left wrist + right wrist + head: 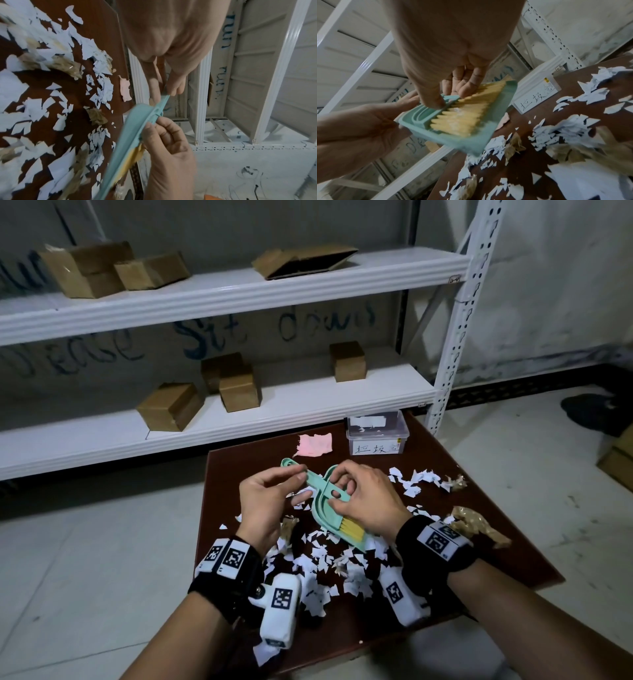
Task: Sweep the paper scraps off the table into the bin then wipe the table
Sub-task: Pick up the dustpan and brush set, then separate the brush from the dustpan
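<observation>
A mint-green dustpan (323,508) is held above the brown table (496,563), with a yellow-bristled brush (352,529) nested in it. My left hand (301,475) pinches the dustpan's long handle (163,102). My right hand (337,491) grips the brush's green back (448,100), thumb on top and fingers (465,88) underneath. White paper scraps (325,570) and brown crumpled bits (479,522) litter the table. The clear plastic bin (376,433), labelled in handwriting, stands at the table's far edge. A pink cloth (315,444) lies to its left.
White metal shelving (239,292) with several cardboard boxes stands right behind the table. Its upright post (455,337) rises next to the bin. A scrap (265,652) hangs at the table's near-left edge. A dark shoe (596,414) rests on the floor, far right.
</observation>
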The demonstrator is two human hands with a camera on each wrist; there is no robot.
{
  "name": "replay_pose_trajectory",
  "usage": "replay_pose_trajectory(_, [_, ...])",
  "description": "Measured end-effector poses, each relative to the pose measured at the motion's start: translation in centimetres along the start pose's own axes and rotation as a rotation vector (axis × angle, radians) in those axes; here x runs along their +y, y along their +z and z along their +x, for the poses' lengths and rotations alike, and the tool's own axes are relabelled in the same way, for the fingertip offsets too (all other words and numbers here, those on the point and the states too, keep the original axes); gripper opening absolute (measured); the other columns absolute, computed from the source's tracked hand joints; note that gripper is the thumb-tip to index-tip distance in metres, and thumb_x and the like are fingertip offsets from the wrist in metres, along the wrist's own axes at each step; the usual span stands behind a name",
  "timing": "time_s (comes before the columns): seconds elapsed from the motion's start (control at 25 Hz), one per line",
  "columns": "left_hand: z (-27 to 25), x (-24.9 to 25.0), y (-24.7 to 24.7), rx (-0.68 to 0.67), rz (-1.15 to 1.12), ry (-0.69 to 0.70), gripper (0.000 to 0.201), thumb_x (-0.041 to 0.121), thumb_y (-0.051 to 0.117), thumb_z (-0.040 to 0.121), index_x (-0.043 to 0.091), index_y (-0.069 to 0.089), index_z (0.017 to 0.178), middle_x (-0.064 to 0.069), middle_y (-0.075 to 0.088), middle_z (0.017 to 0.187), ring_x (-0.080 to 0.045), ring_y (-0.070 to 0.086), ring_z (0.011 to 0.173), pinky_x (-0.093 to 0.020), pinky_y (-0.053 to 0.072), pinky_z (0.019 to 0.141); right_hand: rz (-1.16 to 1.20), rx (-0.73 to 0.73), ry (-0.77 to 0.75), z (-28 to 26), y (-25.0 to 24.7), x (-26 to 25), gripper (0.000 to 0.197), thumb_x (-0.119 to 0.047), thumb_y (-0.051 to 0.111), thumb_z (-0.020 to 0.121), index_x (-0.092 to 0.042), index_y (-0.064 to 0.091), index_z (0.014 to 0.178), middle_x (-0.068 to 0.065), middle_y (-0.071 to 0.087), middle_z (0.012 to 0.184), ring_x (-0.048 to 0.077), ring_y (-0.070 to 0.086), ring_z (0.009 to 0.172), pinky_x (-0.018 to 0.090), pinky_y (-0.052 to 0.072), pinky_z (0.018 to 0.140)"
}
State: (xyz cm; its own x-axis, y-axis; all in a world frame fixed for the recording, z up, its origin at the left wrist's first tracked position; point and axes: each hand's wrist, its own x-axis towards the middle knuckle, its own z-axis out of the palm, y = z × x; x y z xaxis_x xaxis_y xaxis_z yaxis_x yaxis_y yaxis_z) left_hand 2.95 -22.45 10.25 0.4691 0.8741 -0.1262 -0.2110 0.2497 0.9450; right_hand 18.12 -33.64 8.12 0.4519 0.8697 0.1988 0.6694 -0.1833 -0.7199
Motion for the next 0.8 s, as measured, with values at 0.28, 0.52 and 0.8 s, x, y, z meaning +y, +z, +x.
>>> replay_pose_trajectory(0.28, [0.3,1.8,-0.8,-0.017,0.003,0.147,0.043,-0.015,0.079,0.067,0.005,0.051,0.093,-0.026,0.073,0.079,-0.035,0.076,0.076,-0.039,0.063,0.067,0.153,-0.132,-0.023,0.3,-1.3,-0.2,0.059,-0.008,0.079,0.081,-0.036,0.054,0.127,-0.001,0.068,0.087,0.008,0.06,0.069,0.022,0.053,0.065])
replay_pose_trajectory(0.52, [1.3,2.8,-2.9,-0.041,-0.057,0.072,0.058,-0.009,0.072,0.077,0.01,0.063,0.13,-0.026,0.074,0.1,-0.035,0.074,0.093,-0.041,0.062,0.081,0.25,-0.024,0.049,1.0,-1.5,1.3,0.034,-0.005,0.079,0.08,-0.032,0.073,0.1,-0.007,0.061,0.066,0.006,0.05,0.062,0.033,0.048,0.061])
replay_pose_trajectory(0.8, [2.3,2.1,-4.3,0.126,0.009,0.061,0.028,-0.013,0.071,0.081,-0.005,0.07,0.108,-0.028,0.073,0.102,-0.041,0.072,0.099,-0.047,0.058,0.093,0.474,0.042,0.221,1.9,-1.9,2.2,0.028,0.003,0.075,0.087,-0.019,0.072,0.104,0.008,0.078,0.096,0.028,0.075,0.097,0.042,0.063,0.091])
